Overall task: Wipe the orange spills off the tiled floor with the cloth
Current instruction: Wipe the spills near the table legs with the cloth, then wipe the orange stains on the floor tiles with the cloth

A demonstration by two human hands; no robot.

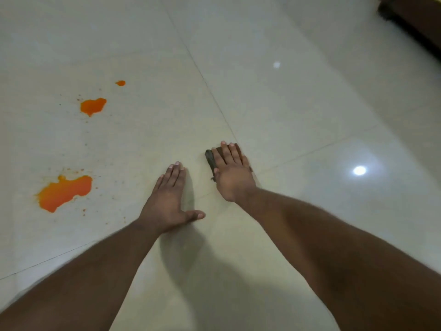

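A large orange spill [64, 192] lies on the pale tiled floor [286, 103] at the left. Farther away sit a mid-sized orange spill [92, 106] and a small orange drop [120, 83], with fine orange specks scattered around them. My right hand [232, 173] presses flat on a small dark cloth [210, 161], which shows only at its left and far edges. My left hand [168, 199] rests flat on the bare floor, fingers together, thumb out, holding nothing. Both hands are well to the right of the spills.
A dark piece of furniture [415, 20] stands at the top right corner. Grout lines cross the glossy tiles, and two bright light reflections [359, 170] show on the floor to the right of my hands.
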